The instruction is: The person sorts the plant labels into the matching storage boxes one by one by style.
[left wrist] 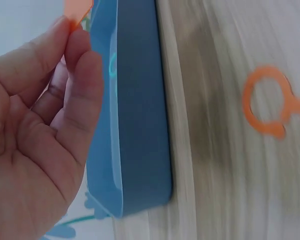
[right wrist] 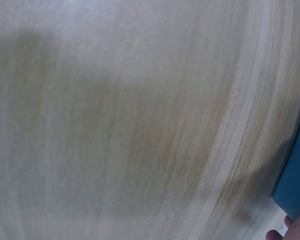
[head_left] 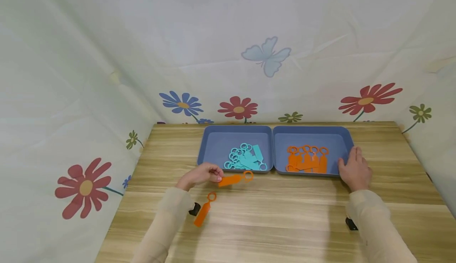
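Near the front edge of the left blue tray (head_left: 216,146), my left hand (head_left: 201,174) pinches a flat orange tag (head_left: 230,180) by its wide end, between thumb and fingertips. The tag's ring end points right. Another orange tag (head_left: 202,214) lies on the table beside my left forearm; its open ring shows in the left wrist view. At the right front corner of the right blue tray (head_left: 340,142), my right hand (head_left: 356,172) holds the wall, thumb at the front rim and fingers along the side. In the right wrist view only some fingertips (right wrist: 275,235) show beside that tray.
A pile of teal tags (head_left: 247,160) lies in the left tray. Several orange tags (head_left: 313,163) lie in the right tray, mostly rings up. Both trays stand side by side at the back of the wooden table (head_left: 270,219), before a flowered curtain (head_left: 306,84).
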`<state>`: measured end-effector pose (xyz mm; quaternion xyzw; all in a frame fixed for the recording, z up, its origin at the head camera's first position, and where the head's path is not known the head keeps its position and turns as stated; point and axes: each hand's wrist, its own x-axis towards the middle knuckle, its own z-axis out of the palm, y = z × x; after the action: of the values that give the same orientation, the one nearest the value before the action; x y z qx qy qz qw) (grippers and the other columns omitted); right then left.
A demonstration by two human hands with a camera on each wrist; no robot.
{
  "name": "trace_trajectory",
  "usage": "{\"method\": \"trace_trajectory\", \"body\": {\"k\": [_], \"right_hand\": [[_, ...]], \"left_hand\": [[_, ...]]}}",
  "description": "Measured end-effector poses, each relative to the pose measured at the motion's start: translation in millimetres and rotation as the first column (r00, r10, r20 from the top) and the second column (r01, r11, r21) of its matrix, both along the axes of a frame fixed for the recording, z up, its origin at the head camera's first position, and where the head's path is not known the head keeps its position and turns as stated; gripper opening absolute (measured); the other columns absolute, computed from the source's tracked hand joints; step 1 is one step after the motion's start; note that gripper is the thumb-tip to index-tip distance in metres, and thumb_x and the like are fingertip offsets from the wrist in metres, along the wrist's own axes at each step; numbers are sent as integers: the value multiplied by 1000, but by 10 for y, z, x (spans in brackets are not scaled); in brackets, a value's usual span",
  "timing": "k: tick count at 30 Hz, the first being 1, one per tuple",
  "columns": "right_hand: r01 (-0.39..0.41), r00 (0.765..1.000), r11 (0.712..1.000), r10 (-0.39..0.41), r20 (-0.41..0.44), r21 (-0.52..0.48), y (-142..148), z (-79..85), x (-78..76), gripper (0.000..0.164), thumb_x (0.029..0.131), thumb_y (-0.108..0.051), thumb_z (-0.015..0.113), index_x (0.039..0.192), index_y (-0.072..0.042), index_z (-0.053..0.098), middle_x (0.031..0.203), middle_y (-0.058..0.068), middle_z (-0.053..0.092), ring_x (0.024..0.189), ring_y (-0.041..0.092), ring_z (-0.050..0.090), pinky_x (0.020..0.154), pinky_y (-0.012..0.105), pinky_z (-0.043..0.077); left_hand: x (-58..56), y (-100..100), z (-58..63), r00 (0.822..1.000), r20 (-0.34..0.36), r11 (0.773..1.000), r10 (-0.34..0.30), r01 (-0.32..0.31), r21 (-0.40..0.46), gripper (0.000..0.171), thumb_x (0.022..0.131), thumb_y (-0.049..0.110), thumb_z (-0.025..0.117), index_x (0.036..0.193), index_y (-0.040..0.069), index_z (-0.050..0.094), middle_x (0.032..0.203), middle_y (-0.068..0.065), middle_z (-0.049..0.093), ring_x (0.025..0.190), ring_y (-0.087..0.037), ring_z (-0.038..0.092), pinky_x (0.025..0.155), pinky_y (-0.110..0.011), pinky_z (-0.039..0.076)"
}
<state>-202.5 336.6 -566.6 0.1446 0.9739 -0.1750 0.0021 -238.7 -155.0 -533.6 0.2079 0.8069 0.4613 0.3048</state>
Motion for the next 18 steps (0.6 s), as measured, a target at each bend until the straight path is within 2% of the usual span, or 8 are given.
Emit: {"method": "trace_trajectory", "body": {"k": [4,12,15,18], "right_hand": [[-1,1000,1000,1,-2,3,12,-15,-8,69,93,-37,25,139,8,1,144,27,2,119,51,21,84,65,25],[-3,1000,1000,3,-6,1,19,-31,-16,69,93,-37,26,139,8,1,144,27,1,119,51,21,84,64,25],[-3,1000,1000,3,-3,1,19,-27,-14,69,93,-37,26,139,8,1,144,27,1,119,50,21,84,64,25],[-1,1000,1000,1,-4,-1,12,-13,-8,69,92,-37,26,139,8,2,144,27,2,119,50,22,84,64,25]], "left_hand": [[-23,140,6,1000,-12,1000,14,-13,28,13,81,10,62,89,-1,62,79,-2,61,71,-11,53,73,-32,48],[-46,444,16,996,61,992,69,-75,106,14,83,3,57,93,-6,60,80,-5,61,76,-22,58,79,-40,49],[-39,565,91,993,80,988,88,-97,116,13,84,3,57,93,-5,60,78,-4,59,80,-30,58,81,-44,48],[-5,685,227,994,65,989,88,-95,115,13,84,3,56,93,-5,61,79,-5,59,86,-40,54,81,-45,47]]}}
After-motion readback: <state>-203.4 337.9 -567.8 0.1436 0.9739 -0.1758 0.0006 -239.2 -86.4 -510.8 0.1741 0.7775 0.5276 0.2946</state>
